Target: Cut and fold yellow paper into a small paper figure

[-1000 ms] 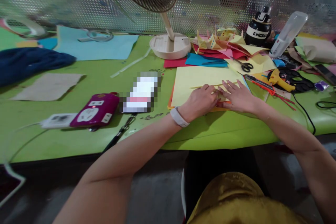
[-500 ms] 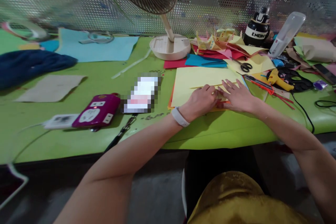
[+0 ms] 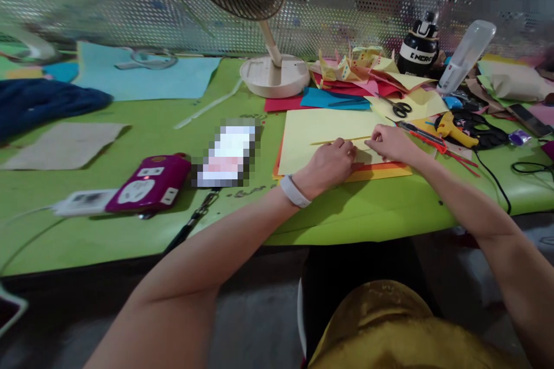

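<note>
A pale yellow paper sheet [image 3: 303,127] lies on top of an orange sheet [image 3: 385,172]. Across it runs a thin yellow strip [image 3: 324,142]. My left hand [image 3: 333,162], with a white band at the wrist, rests on the sheet just below the strip. Its fingers are curled, and what they hold, if anything, is hidden. On the sheet's right side, my right hand [image 3: 395,143] has thumb and fingers pinched together at the strip's right end.
Right of the sheets lie scissors [image 3: 399,108], an orange cutter knife [image 3: 426,137] and a yellow glue gun [image 3: 456,131]. Behind stand a fan [image 3: 277,78], a black bottle [image 3: 418,52] and a clear bottle [image 3: 467,57]. To the left are a phone [image 3: 229,155] and a purple power box [image 3: 149,183].
My right hand has gone from spread flat on the paper to a pinch, drawing slightly right. The left hand stays on the sheet. The view has shifted a little.
</note>
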Tool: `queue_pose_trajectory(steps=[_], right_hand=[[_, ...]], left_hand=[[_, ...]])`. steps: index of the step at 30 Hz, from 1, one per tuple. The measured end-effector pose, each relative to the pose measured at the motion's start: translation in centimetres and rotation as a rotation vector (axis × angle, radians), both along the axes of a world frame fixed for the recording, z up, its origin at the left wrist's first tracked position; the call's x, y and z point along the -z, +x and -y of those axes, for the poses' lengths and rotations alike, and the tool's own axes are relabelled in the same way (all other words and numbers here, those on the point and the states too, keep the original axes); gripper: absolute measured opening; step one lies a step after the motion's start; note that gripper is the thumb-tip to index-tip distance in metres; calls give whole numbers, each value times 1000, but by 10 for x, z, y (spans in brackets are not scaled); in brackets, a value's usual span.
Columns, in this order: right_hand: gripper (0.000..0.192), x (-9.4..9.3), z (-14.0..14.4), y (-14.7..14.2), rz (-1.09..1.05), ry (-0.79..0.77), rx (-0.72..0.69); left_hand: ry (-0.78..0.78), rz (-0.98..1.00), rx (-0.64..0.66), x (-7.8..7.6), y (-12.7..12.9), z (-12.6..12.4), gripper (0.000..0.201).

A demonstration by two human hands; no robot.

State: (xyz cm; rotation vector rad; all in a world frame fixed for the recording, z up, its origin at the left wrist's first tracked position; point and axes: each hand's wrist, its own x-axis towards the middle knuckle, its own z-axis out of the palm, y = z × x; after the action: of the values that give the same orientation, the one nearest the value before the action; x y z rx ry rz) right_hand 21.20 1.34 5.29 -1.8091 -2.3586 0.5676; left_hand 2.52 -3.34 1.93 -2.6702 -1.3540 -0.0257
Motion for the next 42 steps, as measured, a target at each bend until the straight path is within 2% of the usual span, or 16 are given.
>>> queue_pose_trajectory(steps=[2, 6, 12, 15, 17, 19, 23, 25, 30, 36, 40, 42], right_hand=[[24, 2, -4, -1, -74, -142, 7], [30, 4, -10, -1, -95, -184, -22], [32, 7, -20, 5, -342, -389, 36], [31, 6, -21, 6, -394, -433, 63], [34, 5, -21, 5, -399, -449, 66], [34, 4, -21, 4, -404, -460, 65], [32, 3, -20, 4, -424, -461, 71], [32, 3, -19, 5, -431, -460, 66], [33, 2, -19, 4, -432, -458, 73], [33, 3, -21, 5, -433, -473, 75], [29, 2, -22, 6, -445, -489, 89], [28, 2, -23, 6, -448, -498, 89]], left_hand=[[5, 17, 14, 2, -1, -1, 38], [26, 23, 38, 5, -2, -3, 36], [-7, 50, 6, 1, -3, -4, 38], [-65, 228, -51, -2, -9, -12, 34], [-103, 397, -155, -5, -13, -20, 32], [-251, 510, -273, -9, -16, -29, 34], [-728, 673, -451, -17, -12, -42, 46], [-831, 685, -481, -20, -8, -47, 50], [-873, 641, -489, -15, -4, -59, 51], [-902, 638, -406, -3, -12, -70, 48], [-956, 670, -446, -8, -19, -62, 42], [-920, 732, -447, -13, -24, -56, 42]])
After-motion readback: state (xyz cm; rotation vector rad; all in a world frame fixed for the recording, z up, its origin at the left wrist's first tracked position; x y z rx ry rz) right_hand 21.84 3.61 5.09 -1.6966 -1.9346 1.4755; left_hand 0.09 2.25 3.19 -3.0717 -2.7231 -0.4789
